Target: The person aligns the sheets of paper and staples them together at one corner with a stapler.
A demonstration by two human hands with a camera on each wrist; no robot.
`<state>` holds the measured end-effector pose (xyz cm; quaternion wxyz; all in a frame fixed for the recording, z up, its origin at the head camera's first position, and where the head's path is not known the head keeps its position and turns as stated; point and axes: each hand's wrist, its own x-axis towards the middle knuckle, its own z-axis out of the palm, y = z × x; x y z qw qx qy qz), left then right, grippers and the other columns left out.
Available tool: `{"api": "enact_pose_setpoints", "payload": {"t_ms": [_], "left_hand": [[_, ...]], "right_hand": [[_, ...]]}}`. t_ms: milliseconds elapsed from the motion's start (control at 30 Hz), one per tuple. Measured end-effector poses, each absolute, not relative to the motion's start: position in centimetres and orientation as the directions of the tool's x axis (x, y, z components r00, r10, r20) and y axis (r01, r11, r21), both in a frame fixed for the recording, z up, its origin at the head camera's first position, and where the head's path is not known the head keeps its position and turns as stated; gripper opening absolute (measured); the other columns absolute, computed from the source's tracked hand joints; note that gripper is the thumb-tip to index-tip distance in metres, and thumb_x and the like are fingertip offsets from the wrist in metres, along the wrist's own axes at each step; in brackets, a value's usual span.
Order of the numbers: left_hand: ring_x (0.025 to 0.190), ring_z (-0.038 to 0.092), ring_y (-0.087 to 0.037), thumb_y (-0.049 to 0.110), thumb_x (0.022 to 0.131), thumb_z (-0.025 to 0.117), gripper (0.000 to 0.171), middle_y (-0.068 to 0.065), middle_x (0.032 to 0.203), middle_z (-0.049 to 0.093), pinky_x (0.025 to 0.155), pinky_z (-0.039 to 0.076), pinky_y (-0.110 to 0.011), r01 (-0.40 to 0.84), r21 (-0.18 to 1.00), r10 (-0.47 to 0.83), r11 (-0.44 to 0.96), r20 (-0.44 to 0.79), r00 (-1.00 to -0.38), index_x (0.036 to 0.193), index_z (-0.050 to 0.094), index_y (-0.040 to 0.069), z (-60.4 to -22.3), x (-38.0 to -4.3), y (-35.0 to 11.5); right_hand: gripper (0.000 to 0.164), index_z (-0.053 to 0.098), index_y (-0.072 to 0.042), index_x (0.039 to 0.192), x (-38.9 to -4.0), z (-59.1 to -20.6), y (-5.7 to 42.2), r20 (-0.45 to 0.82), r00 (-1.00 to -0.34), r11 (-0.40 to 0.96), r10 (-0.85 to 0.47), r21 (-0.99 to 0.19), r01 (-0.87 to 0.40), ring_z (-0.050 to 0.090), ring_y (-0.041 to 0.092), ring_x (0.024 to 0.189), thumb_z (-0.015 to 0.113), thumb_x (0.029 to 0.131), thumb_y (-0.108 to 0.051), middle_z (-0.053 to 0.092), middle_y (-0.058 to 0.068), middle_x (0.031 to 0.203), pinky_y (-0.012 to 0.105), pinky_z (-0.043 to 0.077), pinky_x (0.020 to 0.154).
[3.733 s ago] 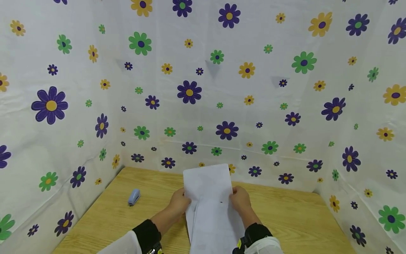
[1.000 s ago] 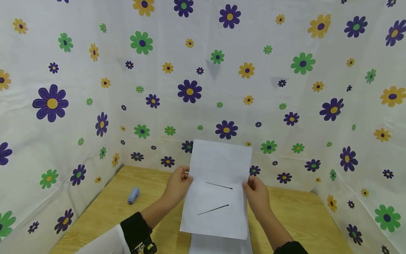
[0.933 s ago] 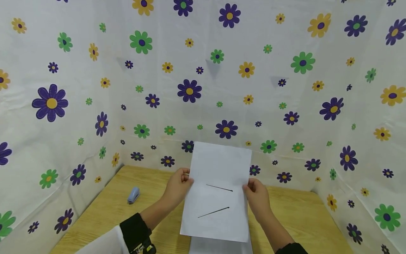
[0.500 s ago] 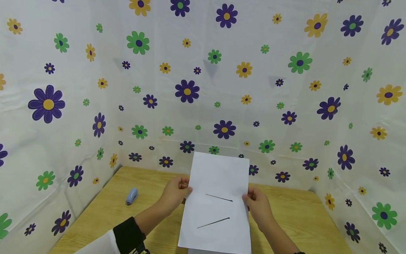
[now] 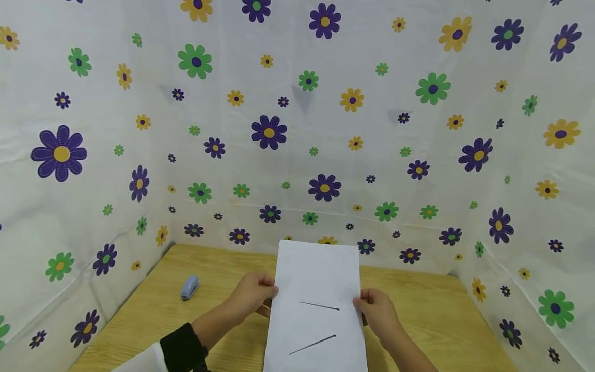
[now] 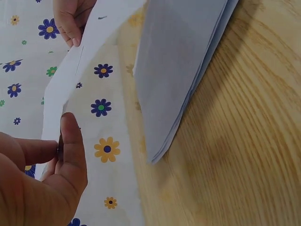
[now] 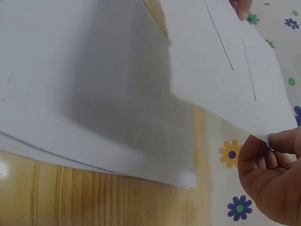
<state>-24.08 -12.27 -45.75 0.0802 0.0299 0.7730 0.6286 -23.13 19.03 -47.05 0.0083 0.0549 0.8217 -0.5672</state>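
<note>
A white sheet of paper (image 5: pixel 318 274) bears two thin dark lines, each with a small dark blob at its right end. My left hand (image 5: pixel 251 295) pinches its left edge between thumb and fingers. On the opposite edge, my right hand (image 5: pixel 378 314) pinches the paper the same way. The left wrist view shows the sheet raised above a stack of paper (image 6: pixel 176 61) on the table. In the right wrist view, the sheet's shadow falls across that stack (image 7: pixel 94 127), whose edges are slightly uneven. From the head view the stack is hidden behind the sheet.
A small light-blue stapler (image 5: pixel 189 288) lies on the wooden table (image 5: pixel 223 266), left of my left hand. Flower-printed white cloth (image 5: pixel 232 155) hangs behind the table and along both sides.
Both hands have lowered the sheet toward the table over the last second. Before that, they held paper lower down, with the two lines out of sight. The stapler stays where it was.
</note>
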Motion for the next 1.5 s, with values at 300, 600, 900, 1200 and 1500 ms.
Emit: {"api": "enact_pose_setpoints", "payload": {"t_ms": [300,600,900,1200,1500], "left_hand": [[0.062,0.065,-0.019,0.003,0.096,0.066,0.011,-0.014,0.081,0.066,0.055,0.060,-0.034,-0.121,0.956,0.192,0.269,-0.176,-0.966,0.101,0.062,-0.006,-47.2,-23.9,-12.5],[0.054,0.063,-0.017,0.001,0.092,0.069,0.010,-0.013,0.075,0.065,0.051,0.059,-0.035,-0.144,0.933,0.190,0.330,-0.215,-0.958,0.094,0.061,-0.004,-48.8,-24.1,-12.4],[0.049,0.062,-0.015,-0.001,0.089,0.071,0.013,-0.012,0.065,0.066,0.049,0.058,-0.034,-0.106,0.903,0.254,0.416,-0.227,-0.940,0.081,0.061,0.000,-50.0,-23.4,-11.9],[0.049,0.064,-0.016,-0.001,0.087,0.074,0.016,-0.011,0.062,0.067,0.049,0.059,-0.034,-0.067,0.850,0.257,0.522,-0.232,-0.938,0.076,0.063,0.002,-50.8,-23.3,-11.5],[0.048,0.064,-0.016,-0.001,0.087,0.074,0.018,-0.011,0.060,0.067,0.049,0.059,-0.035,-0.054,0.834,0.260,0.549,-0.231,-0.938,0.073,0.064,0.002,-51.1,-23.1,-11.4]], "right_hand": [[0.013,0.065,0.006,0.101,-22.8,-48.0,19.5,-0.161,-0.986,0.427,0.032,-0.890,0.159,0.063,0.019,0.070,0.067,0.095,-0.005,0.066,0.010,0.086,0.034,0.058,0.060],[0.011,0.062,0.002,0.090,-22.5,-48.2,19.3,-0.218,-0.976,0.521,0.015,-0.831,0.193,0.062,0.018,0.058,0.071,0.091,-0.005,0.062,0.009,0.075,0.033,0.057,0.052],[0.014,0.062,-0.003,0.083,-22.4,-48.4,19.7,-0.322,-0.947,0.627,0.000,-0.738,0.251,0.063,0.016,0.056,0.074,0.089,-0.003,0.065,0.007,0.072,0.029,0.055,0.049],[0.029,0.057,-0.008,0.065,-22.3,-48.8,19.4,-0.291,-0.957,0.760,0.001,-0.622,0.189,0.060,0.015,0.049,0.078,0.084,-0.004,0.062,0.005,0.058,0.026,0.051,0.045],[0.027,0.057,-0.006,0.065,-21.4,-49.3,19.1,-0.202,-0.979,0.811,0.016,-0.570,0.131,0.060,0.015,0.046,0.079,0.080,-0.004,0.061,0.007,0.055,0.027,0.052,0.044]]}}
